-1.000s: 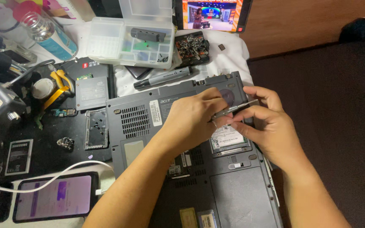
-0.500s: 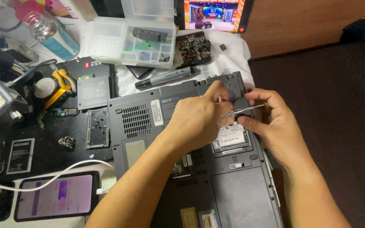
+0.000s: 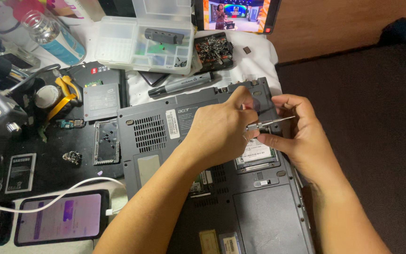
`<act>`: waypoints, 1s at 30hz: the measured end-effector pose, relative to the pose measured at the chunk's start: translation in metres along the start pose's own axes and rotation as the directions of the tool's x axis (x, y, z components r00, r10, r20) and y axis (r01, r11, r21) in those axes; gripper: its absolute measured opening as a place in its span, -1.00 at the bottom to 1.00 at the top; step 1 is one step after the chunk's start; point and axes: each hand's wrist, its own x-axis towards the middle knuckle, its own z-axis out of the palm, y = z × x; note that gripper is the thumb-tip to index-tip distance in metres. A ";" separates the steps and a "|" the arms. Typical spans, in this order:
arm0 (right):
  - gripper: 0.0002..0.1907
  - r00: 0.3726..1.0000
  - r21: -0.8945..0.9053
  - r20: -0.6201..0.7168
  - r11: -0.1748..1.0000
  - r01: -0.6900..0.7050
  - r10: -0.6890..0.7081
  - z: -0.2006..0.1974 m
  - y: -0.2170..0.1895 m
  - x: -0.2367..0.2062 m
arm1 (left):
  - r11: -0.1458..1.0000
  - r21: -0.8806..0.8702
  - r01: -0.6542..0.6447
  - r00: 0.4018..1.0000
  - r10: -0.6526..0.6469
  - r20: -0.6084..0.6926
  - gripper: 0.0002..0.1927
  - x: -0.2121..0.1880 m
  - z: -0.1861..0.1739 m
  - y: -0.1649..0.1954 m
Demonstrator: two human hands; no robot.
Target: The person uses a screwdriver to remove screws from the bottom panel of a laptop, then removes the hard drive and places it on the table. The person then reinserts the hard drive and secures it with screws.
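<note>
Our right hand (image 3: 301, 134) fingers pinch a slim screwdriver (image 3: 269, 123); left hand (image 3: 222, 131) fingers clench at its tip. Beneath them lies the upturned grey laptop (image 3: 222, 188), bay open. Beyond: marker (image 3: 179, 84), clear parts box (image 3: 142, 40). We judge screw-work underway, needing steady aim.

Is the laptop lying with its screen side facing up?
No, the grey laptop lies bottom up, showing vents and open compartments under both hands.
</note>
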 end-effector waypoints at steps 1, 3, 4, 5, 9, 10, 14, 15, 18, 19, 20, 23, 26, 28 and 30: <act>-0.28 1.000 -0.014 -0.005 1.000 -0.002 0.002 0.001 -0.002 0.000 | 1.000 -0.008 -0.003 1.000 0.003 -0.010 -0.81 0.000 0.000 0.000; -0.28 1.000 -0.041 -0.015 0.999 -0.004 0.004 0.003 -0.005 0.001 | 1.000 -0.022 -0.011 0.999 0.010 -0.030 -0.79 -0.001 0.000 -0.001; -0.28 0.999 -0.055 -0.030 0.998 -0.026 0.024 0.003 -0.006 0.001 | 1.000 -0.028 -0.015 0.999 0.014 -0.037 -0.79 -0.001 0.001 -0.001; -0.27 0.998 -0.068 -0.046 0.997 -0.048 0.045 0.005 -0.006 0.001 | 0.999 -0.033 -0.018 0.999 0.017 -0.043 -0.79 -0.001 0.001 -0.002; -0.28 0.998 -0.008 -0.044 0.998 -0.055 0.055 0.007 -0.007 0.001 | 0.998 -0.050 -0.033 0.998 0.031 -0.051 -0.79 0.000 -0.001 -0.005; -0.27 0.998 0.005 -0.035 0.999 -0.048 0.048 0.007 -0.006 0.001 | 0.997 -0.061 -0.041 0.998 0.038 -0.045 -0.79 -0.001 -0.002 -0.006; -0.27 0.999 0.032 -0.028 0.999 -0.042 0.042 0.005 -0.003 0.003 | 0.997 -0.067 -0.045 0.999 0.043 -0.031 -0.80 0.001 -0.005 -0.008; -0.27 0.998 0.032 -0.032 0.998 -0.048 0.050 0.005 -0.001 0.004 | 0.998 -0.060 -0.036 0.999 0.034 -0.028 -0.81 0.001 -0.004 -0.007; -0.24 0.996 0.049 -0.040 0.996 -0.075 0.077 0.005 0.002 0.007 | 0.998 -0.059 0.019 1.000 -0.020 -0.023 -0.81 0.003 -0.002 -0.004; -0.25 0.997 0.081 -0.030 0.994 -0.068 0.071 0.005 0.003 0.007 | 0.998 -0.057 0.028 0.999 -0.029 -0.026 -0.81 0.004 -0.002 -0.003; -0.25 0.998 0.112 -0.022 0.992 -0.063 0.066 0.005 0.004 0.007 | 0.998 -0.057 0.037 0.999 -0.038 -0.028 -0.82 0.004 -0.001 -0.002; -0.26 0.998 0.156 -0.014 0.986 -0.060 0.063 0.004 0.006 0.007 | 0.997 -0.048 0.055 0.998 -0.057 -0.033 -0.83 0.005 0.000 0.001; -0.26 0.998 0.156 -0.010 0.986 -0.059 0.061 0.004 0.006 0.007 | 0.996 -0.042 0.073 0.997 -0.074 -0.015 -0.82 0.006 0.000 0.003; -0.25 0.998 0.145 -0.012 0.988 -0.059 0.061 0.005 0.005 0.007 | 0.995 -0.043 0.087 0.996 -0.087 0.003 -0.83 0.007 -0.001 0.004; -0.23 0.998 0.133 -0.018 0.989 -0.065 0.068 0.006 0.004 0.007 | 0.993 -0.047 0.106 0.994 -0.105 0.024 -0.85 0.007 -0.002 0.006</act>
